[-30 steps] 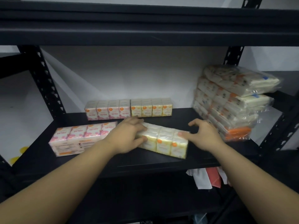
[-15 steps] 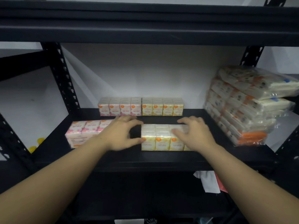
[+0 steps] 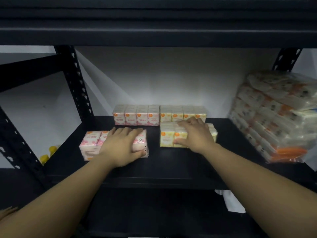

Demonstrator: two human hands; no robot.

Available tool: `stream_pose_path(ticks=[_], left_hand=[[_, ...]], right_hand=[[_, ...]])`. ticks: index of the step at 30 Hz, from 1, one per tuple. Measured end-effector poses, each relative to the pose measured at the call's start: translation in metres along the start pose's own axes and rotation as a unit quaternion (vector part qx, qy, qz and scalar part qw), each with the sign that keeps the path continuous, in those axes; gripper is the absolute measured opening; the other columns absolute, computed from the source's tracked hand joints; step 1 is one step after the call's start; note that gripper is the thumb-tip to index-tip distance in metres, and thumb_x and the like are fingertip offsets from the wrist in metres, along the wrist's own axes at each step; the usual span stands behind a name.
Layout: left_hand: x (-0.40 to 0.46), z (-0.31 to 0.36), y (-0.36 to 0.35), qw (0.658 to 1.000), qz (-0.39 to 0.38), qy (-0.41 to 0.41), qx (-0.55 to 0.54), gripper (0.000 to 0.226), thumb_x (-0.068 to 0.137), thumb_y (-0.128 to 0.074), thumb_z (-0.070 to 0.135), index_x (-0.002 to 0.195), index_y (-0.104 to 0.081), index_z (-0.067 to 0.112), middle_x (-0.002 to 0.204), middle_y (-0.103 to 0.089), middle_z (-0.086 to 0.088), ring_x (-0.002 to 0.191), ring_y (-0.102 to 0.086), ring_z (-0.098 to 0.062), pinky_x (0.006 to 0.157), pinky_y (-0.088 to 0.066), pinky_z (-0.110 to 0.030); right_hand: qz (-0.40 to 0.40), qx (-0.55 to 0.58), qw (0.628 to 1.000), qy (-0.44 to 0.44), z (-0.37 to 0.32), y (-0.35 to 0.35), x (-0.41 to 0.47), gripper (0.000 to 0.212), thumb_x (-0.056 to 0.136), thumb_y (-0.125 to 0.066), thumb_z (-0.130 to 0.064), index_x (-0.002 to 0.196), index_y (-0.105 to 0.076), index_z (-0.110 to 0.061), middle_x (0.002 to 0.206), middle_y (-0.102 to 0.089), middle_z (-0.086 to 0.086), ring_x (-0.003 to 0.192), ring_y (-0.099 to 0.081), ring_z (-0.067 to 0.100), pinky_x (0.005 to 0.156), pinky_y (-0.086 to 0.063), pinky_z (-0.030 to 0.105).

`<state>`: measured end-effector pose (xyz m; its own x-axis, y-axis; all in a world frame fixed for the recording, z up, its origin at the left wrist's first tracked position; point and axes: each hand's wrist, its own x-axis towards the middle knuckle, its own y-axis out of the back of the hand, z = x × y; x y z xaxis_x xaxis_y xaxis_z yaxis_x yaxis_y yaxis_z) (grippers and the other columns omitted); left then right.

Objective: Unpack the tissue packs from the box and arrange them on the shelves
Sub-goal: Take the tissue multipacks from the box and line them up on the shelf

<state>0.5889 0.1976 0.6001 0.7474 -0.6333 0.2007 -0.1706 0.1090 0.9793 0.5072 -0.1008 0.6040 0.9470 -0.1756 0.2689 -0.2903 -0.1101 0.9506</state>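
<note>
On the black shelf [image 3: 171,164] my left hand [image 3: 123,146] lies over the pink tissue pack [image 3: 91,141] at the front left, fingers across its top and thumb at its near right corner. My right hand [image 3: 193,134] holds the yellow tissue pack [image 3: 166,139], fingers over the top and thumb on its front face. This yellow pack stands just in front of the back row, which is one pink pack [image 3: 135,115] and one yellow pack [image 3: 173,114] side by side against the wall.
A tall stack of bagged tissue packs [image 3: 274,117] fills the shelf's right end. A black perforated upright [image 3: 77,86] stands at the left, and the upper shelf [image 3: 154,31] hangs low overhead. White and red items [image 3: 229,201] lie on the shelf below.
The yellow pack went from slanted to square and back toward the rear row. My left hand let go of it and moved left onto the front pink pack.
</note>
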Motion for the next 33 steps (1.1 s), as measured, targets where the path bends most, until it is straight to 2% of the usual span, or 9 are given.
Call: stream_pose_path(ticks=[3, 6, 18, 25, 27, 30, 33], left_hand=[[0.0, -0.001, -0.003, 1.0, 0.017, -0.002, -0.004, 0.092, 0.078, -0.04, 0.086, 0.158, -0.027, 0.042, 0.15, -0.051, 0.004, 0.139, -0.047, -0.023, 0.126, -0.023, -0.051], [-0.002, -0.001, -0.004, 1.0, 0.022, -0.002, -0.008, 0.089, 0.081, -0.047, 0.084, 0.158, -0.028, 0.042, 0.15, -0.051, 0.005, 0.139, -0.047, -0.022, 0.126, -0.022, -0.051], [-0.003, 0.002, -0.002, 1.0, 0.026, 0.003, -0.009, 0.089, 0.083, -0.05, 0.083, 0.158, -0.025, 0.042, 0.151, -0.049, 0.006, 0.141, -0.044, -0.021, 0.126, -0.019, -0.049], [-0.007, 0.006, 0.0, 1.0, 0.021, 0.008, -0.01, 0.089, 0.084, -0.051, 0.08, 0.159, -0.024, 0.04, 0.154, -0.047, 0.004, 0.143, -0.042, -0.022, 0.127, -0.017, -0.051], [-0.008, 0.004, 0.0, 1.0, 0.022, 0.003, -0.013, 0.092, 0.083, -0.048, 0.084, 0.16, -0.022, 0.041, 0.158, -0.045, 0.003, 0.145, -0.04, -0.023, 0.127, -0.016, -0.052], [-0.012, 0.001, 0.004, 0.999, 0.027, 0.001, -0.033, 0.101, 0.078, -0.036, 0.092, 0.162, -0.019, 0.039, 0.164, -0.037, -0.001, 0.151, -0.034, -0.026, 0.128, -0.012, -0.055], [-0.017, -0.007, 0.015, 0.997, 0.063, 0.027, -0.039, 0.103, 0.079, -0.026, 0.096, 0.161, -0.024, 0.035, 0.165, -0.037, -0.004, 0.153, -0.031, -0.028, 0.128, -0.009, -0.061]], right_hand=[[0.001, 0.004, 1.0, -0.005, 0.003, -0.007, 0.029, 0.086, 0.078, -0.071, -0.073, 0.151, -0.044, -0.038, 0.141, -0.049, 0.002, 0.13, -0.041, 0.027, 0.112, -0.031, 0.044], [0.012, 0.001, 1.0, -0.006, 0.005, -0.015, 0.046, 0.084, 0.078, -0.072, -0.072, 0.15, -0.046, -0.037, 0.137, -0.05, 0.003, 0.126, -0.043, 0.027, 0.11, -0.034, 0.042], [0.02, 0.005, 1.0, 0.0, 0.017, -0.022, 0.056, 0.083, 0.078, -0.074, -0.07, 0.148, -0.047, -0.036, 0.134, -0.048, 0.001, 0.125, -0.042, 0.024, 0.107, -0.033, 0.041], [0.007, -0.004, 1.0, -0.009, 0.01, -0.016, 0.053, 0.085, 0.079, -0.073, -0.069, 0.151, -0.044, -0.035, 0.143, -0.044, 0.004, 0.131, -0.038, 0.027, 0.112, -0.029, 0.043], [0.046, 0.005, 0.999, -0.009, -0.001, -0.013, 0.036, 0.085, 0.08, -0.07, -0.071, 0.151, -0.044, -0.033, 0.148, -0.041, 0.006, 0.135, -0.034, 0.03, 0.117, -0.025, 0.048], [0.118, 0.065, 0.991, 0.022, -0.028, -0.019, 0.0, 0.073, 0.086, -0.061, -0.072, 0.144, -0.053, -0.029, 0.142, -0.05, 0.003, 0.131, -0.041, 0.028, 0.113, -0.034, 0.049], [0.059, 0.214, 0.975, 0.015, -0.059, -0.027, -0.023, 0.056, 0.093, -0.06, -0.063, 0.135, -0.062, -0.026, 0.132, -0.055, -0.005, 0.125, -0.048, 0.015, 0.106, -0.042, 0.038]])
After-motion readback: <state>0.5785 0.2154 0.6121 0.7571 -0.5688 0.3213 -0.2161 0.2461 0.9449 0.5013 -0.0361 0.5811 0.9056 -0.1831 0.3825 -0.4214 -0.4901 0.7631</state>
